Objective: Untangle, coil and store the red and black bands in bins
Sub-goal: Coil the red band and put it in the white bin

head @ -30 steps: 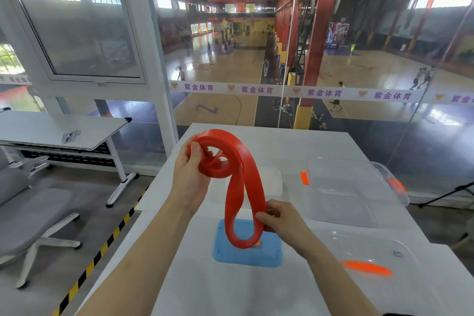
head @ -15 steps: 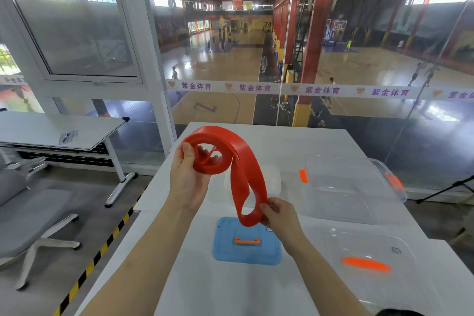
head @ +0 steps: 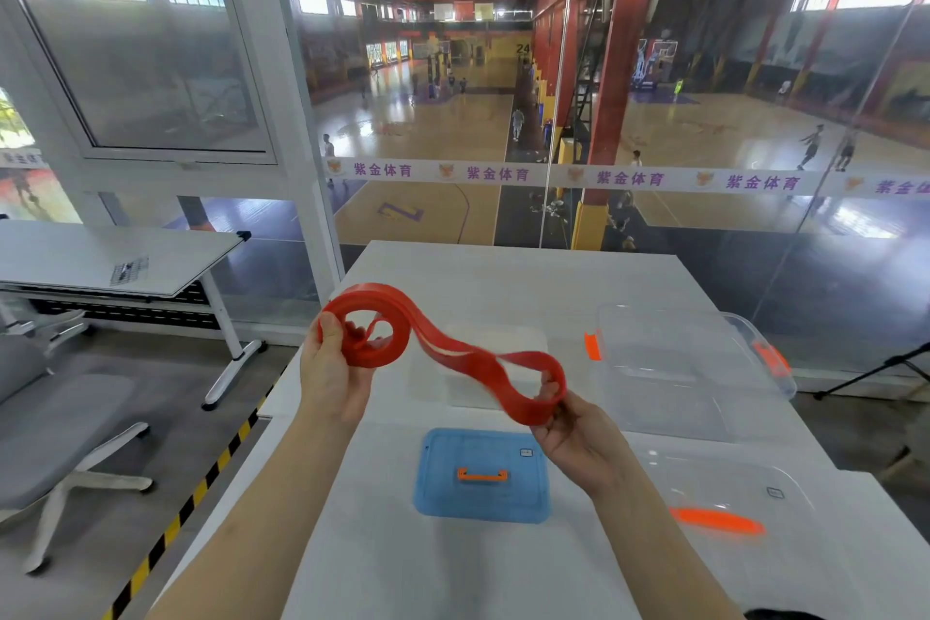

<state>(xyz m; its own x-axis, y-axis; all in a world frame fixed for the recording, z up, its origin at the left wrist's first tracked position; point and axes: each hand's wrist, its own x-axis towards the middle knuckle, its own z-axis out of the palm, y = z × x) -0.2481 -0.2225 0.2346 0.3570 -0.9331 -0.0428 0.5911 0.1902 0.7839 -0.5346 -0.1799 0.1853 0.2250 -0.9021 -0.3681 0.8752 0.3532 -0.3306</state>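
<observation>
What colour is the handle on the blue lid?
Orange; the handle shows best in the head view.

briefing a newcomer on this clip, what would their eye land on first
The bright red band, held up over the white table: the left hand grips its coiled end, the right hand holds the loose loop. Next, the blue lid with an orange handle lying flat nearer the person, and the clear bin at the table's right.

The red band (head: pixel 455 351) blurs where it loops round the right grip (head: pixel 573 438), covering fingertips. Its coils hide the fingers of the left grip (head: pixel 332 373). Beside the right grip, the label on the blue lid (head: pixel 478 503) is unreadably small.
</observation>
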